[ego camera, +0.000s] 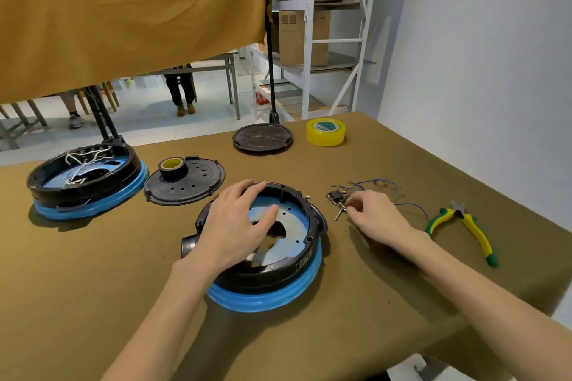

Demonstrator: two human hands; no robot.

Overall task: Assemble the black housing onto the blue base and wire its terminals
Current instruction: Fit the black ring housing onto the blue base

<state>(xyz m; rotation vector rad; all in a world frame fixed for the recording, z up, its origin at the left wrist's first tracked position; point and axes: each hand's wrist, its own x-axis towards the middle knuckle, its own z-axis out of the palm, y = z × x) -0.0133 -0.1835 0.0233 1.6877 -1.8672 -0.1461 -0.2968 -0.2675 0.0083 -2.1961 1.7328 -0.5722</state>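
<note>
The black housing [305, 219] sits on top of the blue base [266, 300] near the middle of the desk [93, 272]. The left hand [235, 226] lies over the housing with its fingers spread and relaxed, and the fingertips touch the far rim. The right hand [371, 216] is curled beside the housing, and its fingertips seem to pinch one of the small metal parts [339, 198] in a little pile. Thin blue wires [376, 183] lie tangled right there too. The little parts could slip out of the fingers and roll away on the desk, because they are tiny and smooth. The wires could snag on the hand and drag the whole pile along. If the left hand lifts off or pushes sideways, the housing may turn on the base, and then the holes may not line up. A wire could also go on the wrong terminal, since the wires all look the same. The pliers [464, 226] lie further right, near the desk edge, and an elbow bump could knock them off.
</note>
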